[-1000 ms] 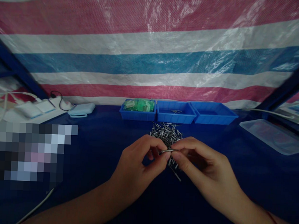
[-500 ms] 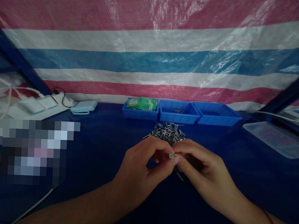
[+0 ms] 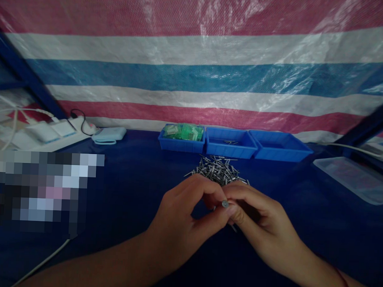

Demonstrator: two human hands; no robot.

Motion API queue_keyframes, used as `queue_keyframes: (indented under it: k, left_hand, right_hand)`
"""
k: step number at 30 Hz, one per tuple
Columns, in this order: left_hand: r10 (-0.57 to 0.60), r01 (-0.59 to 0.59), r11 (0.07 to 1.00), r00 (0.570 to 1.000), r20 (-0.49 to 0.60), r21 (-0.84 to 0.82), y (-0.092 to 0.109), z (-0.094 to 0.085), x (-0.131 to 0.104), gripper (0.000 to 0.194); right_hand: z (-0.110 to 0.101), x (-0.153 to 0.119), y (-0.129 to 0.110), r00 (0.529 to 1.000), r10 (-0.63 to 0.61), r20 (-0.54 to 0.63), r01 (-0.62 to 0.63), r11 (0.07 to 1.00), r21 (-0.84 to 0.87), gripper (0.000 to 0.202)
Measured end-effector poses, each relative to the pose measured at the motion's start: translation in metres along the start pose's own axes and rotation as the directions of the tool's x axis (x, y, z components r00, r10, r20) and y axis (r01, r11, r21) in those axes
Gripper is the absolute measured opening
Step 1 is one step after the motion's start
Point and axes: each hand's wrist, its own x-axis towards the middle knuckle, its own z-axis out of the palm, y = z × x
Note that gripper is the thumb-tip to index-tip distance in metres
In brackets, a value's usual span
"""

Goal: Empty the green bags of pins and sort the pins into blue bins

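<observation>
At the left end of the dark blue table (image 3: 126,191) I see one white power strip (image 3: 52,139) with plugs in it, then one pale blue case (image 3: 108,135). One left hand (image 3: 185,215) comes next, bare. Behind it stand three blue bins in a row: the left bin (image 3: 181,146) holds green packaging (image 3: 188,133), the middle bin (image 3: 231,151) a few thin metal pieces too small to count, and the right bin (image 3: 280,153) adjoins it. In front of them lies one heap of metal pieces (image 3: 216,166), too tangled to count. Then comes one right hand (image 3: 264,223), a red cord (image 3: 344,283) at its wrist, and one clear shallow tray (image 3: 355,178) far right.

One screw (image 3: 225,203) sits between the two hands, above the heap's near edge. Left thumb and forefinger pinch it; the right thumb and forefinger close on it from the other side. Its round, flat, grey head faces the person; the fingers hide the shank.
</observation>
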Motion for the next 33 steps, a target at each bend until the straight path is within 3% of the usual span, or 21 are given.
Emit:
queue_keyframes:
  k: [26, 28, 30, 33]
  left_hand:
    - [0.125, -0.125, 0.991, 0.992, 0.002, 0.050, -0.004, 0.005, -0.002, 0.013]
    - [0.111, -0.114, 0.988, 0.993, 0.037, 0.102, -0.006, 0.003, 0.000, 0.012]
    - [0.082, -0.101, 0.975, 0.991, 0.101, 0.199, -0.011, -0.003, 0.005, 0.024]
    - [-0.009, -0.071, 0.919, 0.980, 0.200, 0.388, -0.021, -0.018, 0.017, 0.043]
  right_hand:
    - [0.000, 0.000, 0.002, 0.998, -0.059, 0.035, 0.061, 0.997, -0.056, 0.017]
    - [-0.005, 0.005, 0.003, 0.998, -0.060, -0.008, 0.058, 0.988, -0.144, 0.014]
    - [-0.015, 0.016, 0.008, 0.989, -0.078, -0.126, 0.039, 0.957, -0.286, 0.011]
    - [-0.037, 0.041, 0.023, 0.932, -0.174, -0.318, -0.019, 0.853, -0.521, 0.014]
